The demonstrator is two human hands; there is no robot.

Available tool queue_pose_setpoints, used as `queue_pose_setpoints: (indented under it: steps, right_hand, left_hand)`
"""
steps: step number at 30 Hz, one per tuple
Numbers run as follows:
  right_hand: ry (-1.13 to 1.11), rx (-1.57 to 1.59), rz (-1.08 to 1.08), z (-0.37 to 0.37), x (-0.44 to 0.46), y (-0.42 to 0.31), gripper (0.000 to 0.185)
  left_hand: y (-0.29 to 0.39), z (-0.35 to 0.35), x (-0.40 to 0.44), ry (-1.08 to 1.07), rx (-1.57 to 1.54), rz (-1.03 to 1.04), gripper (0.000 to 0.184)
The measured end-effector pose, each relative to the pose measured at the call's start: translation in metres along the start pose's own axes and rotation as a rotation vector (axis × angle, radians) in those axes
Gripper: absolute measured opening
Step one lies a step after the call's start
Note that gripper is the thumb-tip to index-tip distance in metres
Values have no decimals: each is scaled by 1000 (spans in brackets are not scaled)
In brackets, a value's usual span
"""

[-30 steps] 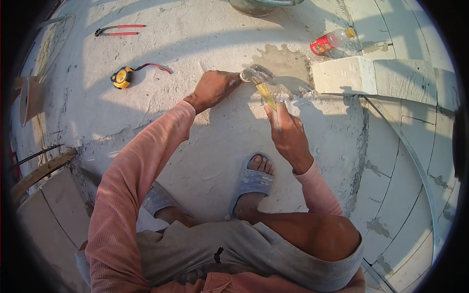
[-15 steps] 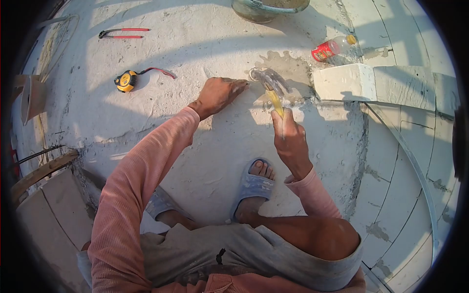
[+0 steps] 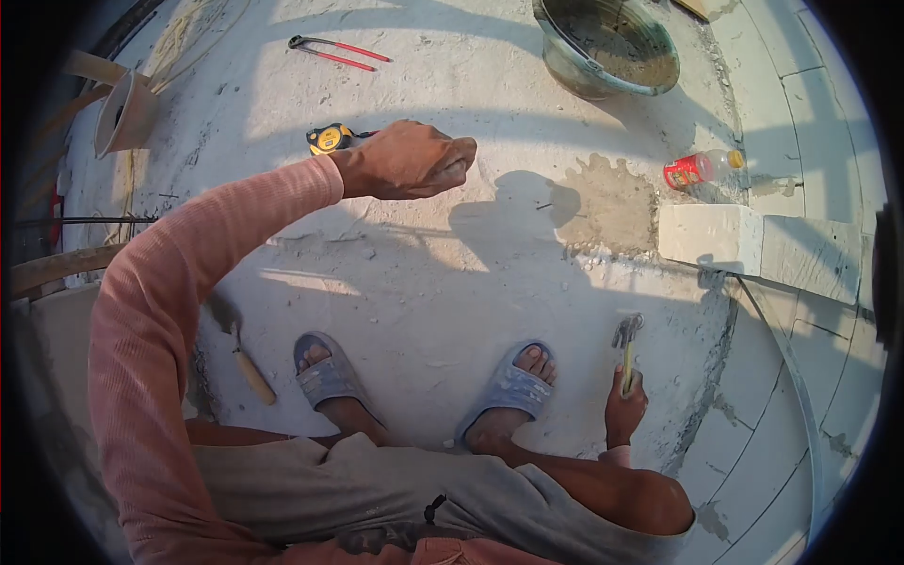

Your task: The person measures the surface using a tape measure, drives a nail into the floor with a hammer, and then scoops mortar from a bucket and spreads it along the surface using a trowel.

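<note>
Right hand [image 3: 625,403] is gripping the hammer [image 3: 627,345] by its yellow handle, low beside the right knee; the head is showing beyond the fist, pointing away from the body. Left hand [image 3: 414,162] is well apart from it, farther forward and across to the left, fingers curling into a fist; cannot tell from this angle whether anything is inside.

Left arm is reaching out over the floor [image 3: 414,282], elbow bending, back of the hand facing up. Right forearm is mostly hiding behind the leg, only a bit of cuff showing.

Tape [image 3: 329,138], yellow and black, is lying just behind the left wrist, partly covered; its print is too small to read. Bottle [image 3: 702,169] is lying on its side farther right, wearing a red label and a yellow cap; lettering on it not legible.

Between hands and bottle, a thin dark sliver [image 3: 543,205] is showing beside a damp patch [image 3: 617,202]. Block [image 3: 708,234] is sitting near the bottle. Trowel [image 3: 252,375] is lying left of the left sandal [image 3: 330,377]. Farther out, red-handled pincers [image 3: 339,53] are lying ahead, and a bucket [image 3: 573,71] is standing top right.
</note>
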State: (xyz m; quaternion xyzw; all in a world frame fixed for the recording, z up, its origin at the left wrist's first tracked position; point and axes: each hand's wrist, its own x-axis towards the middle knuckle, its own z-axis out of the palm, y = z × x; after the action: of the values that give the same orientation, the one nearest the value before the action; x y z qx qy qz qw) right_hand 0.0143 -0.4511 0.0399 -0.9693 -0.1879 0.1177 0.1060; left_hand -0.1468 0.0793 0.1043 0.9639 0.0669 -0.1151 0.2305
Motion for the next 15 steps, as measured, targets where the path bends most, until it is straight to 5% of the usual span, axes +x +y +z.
queue_pose_setpoints:
  steps: [2, 6, 8, 11, 13, 15]
  right_hand:
    - [25, -40, 13, 3, -11, 31, 35]
    - [13, -58, -29, 13, -15, 63, 36]
    - [-87, -146, -15, 9, -9, 65, 41]
    - [-35, -226, -266, -17, 11, 61, 46]
    - [-101, -147, -295, -67, 39, 16, 47]
    - [-252, -86, -302, -114, 65, -49, 40]
  left_hand:
    - [-31, -32, -45, 29, 104, -85, 31]
    - [-60, -76, -138, 270, -94, -656, 50]
    - [-74, -58, -201, 551, -151, -786, 51]
    - [-59, -3, -291, 867, -421, -1007, 53]
    - [-25, 66, -336, 902, -373, -1245, 48]
    - [15, 129, -367, 471, -171, -1480, 65]
